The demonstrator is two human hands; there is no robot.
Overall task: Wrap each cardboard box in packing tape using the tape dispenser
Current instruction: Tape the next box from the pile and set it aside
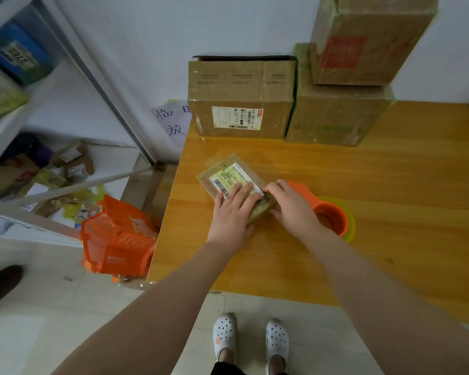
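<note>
A small flat cardboard box (229,171) with a yellow-green shipping label lies on the wooden table (363,239), covered in shiny tape. My left hand (232,215) lies on its near end with the fingers spread flat over the label. My right hand (290,204) rests against the box's right near corner, fingers bent over the edge. Just behind that hand lies the orange tape dispenser (328,209) with its yellowish tape roll, on the table and apart from my fingers.
Three larger cardboard boxes stand at the table's back: one with a white label (241,98), a taped one (339,115) and another stacked on it (368,39). Left of the table are white shelves (38,117) with parcels and an orange bag (117,239) on the floor.
</note>
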